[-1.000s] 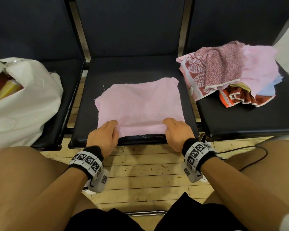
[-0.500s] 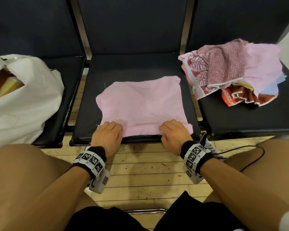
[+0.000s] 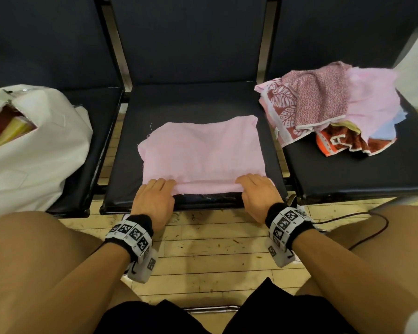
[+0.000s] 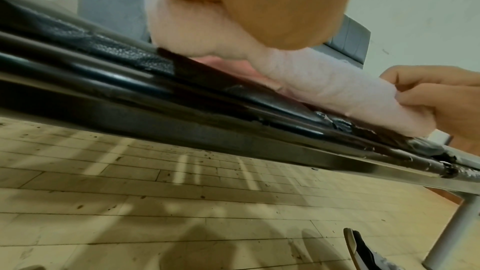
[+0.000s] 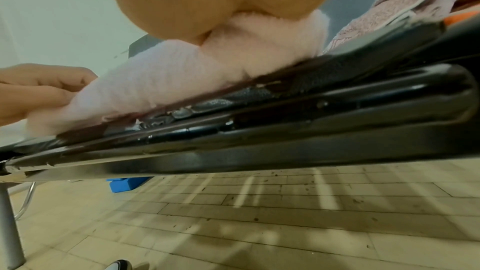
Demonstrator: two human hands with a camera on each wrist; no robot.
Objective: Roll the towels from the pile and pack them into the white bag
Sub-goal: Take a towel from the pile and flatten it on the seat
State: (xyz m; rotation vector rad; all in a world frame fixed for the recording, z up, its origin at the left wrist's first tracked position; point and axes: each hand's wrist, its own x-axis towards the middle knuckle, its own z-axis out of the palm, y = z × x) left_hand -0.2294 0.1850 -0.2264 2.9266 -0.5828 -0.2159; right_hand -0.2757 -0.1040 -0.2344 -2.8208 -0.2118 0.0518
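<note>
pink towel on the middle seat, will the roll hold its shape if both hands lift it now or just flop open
Probably flops: the pink towel is thin, fluffy cloth, with only its near edge turned over between the left hand and right hand. The flat remainder would likely hang and unwind it. It looks light, and unlikely to slide on the seat.

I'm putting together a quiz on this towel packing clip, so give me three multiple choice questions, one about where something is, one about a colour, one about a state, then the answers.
1. Where does the white bag sit?
A. left seat
B. middle seat
C. floor

2. What colour is the towel being rolled?
A. blue
B. pink
C. orange

3. How far is that towel rolled?
A. fully rolled
B. still flat
C. only its near edge is rolled

Answers:
1. A, the bag rests on the seat left of the one that holds the towel.
2. B, it is pale pink; the pile on the right seat holds patterned ones.
3. C, the left hand and right hand curl fingers over a thin roll at the front edge.
</note>
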